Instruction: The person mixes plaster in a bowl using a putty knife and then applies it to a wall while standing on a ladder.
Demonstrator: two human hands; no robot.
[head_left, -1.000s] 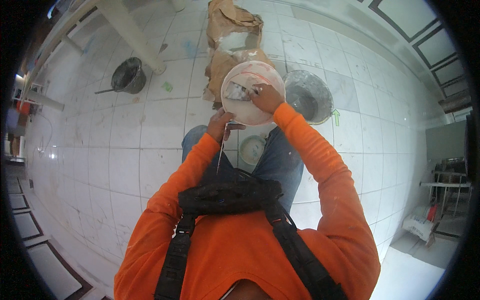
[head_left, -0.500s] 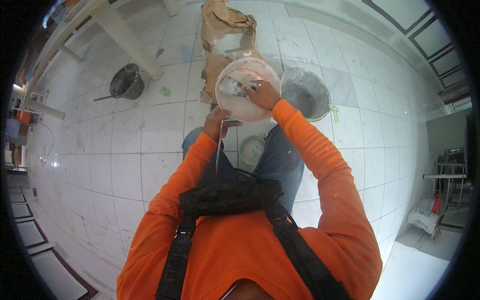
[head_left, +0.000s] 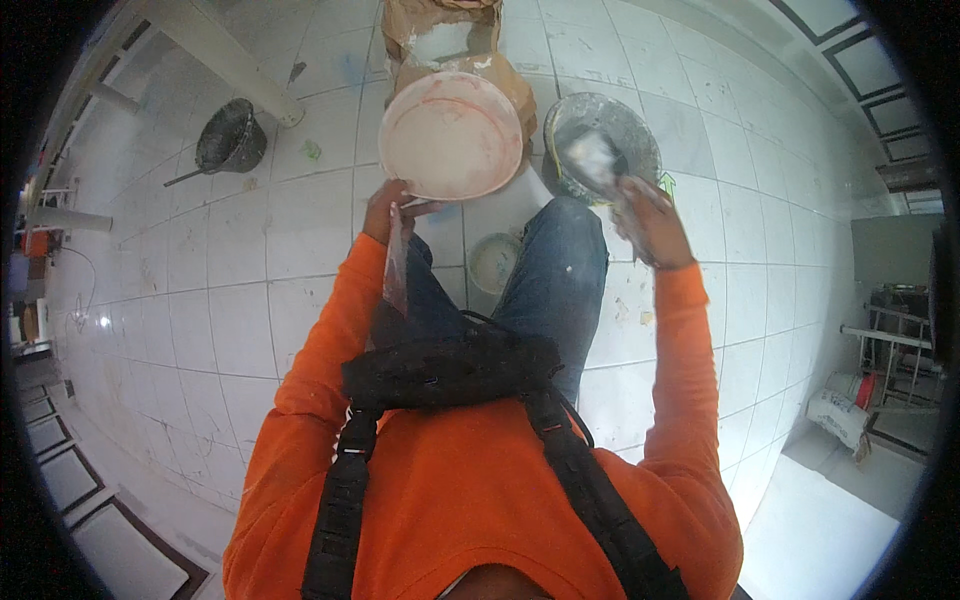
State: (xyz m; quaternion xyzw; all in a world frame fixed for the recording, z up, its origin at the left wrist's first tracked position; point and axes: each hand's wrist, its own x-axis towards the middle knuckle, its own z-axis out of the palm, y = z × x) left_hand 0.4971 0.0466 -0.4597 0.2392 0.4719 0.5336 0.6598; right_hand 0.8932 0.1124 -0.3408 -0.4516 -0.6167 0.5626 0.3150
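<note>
My left hand [head_left: 390, 210] grips the near-left rim of a round white bucket [head_left: 400, 176]. Pale powder [head_left: 455, 145] lies inside it. A thin, translucent strip [head_left: 397, 270] hangs below those fingers; I cannot tell what it is fixed to. To the right, my right hand [head_left: 652, 222] is closed round the handle of a trowel-like tool [head_left: 600, 163], smeared by motion, with white material on its blade. That blade is over the mouth of a grey, crusted bucket [head_left: 640, 125]. A smaller pale tub [head_left: 490, 262] sits on the floor between my knees.
An opened brown paper sack [head_left: 490, 70] with white powder lies beyond the white bucket. A dark bucket [head_left: 232, 140] with a stick-like handle stands at far left, near a pale table leg [head_left: 225, 60]. A white sack [head_left: 838, 418] lies by the right wall.
My right hand has moved right with the tool, out of the white bucket to over the grey one. My left hand and the white bucket appear slightly farther left and higher in view.
</note>
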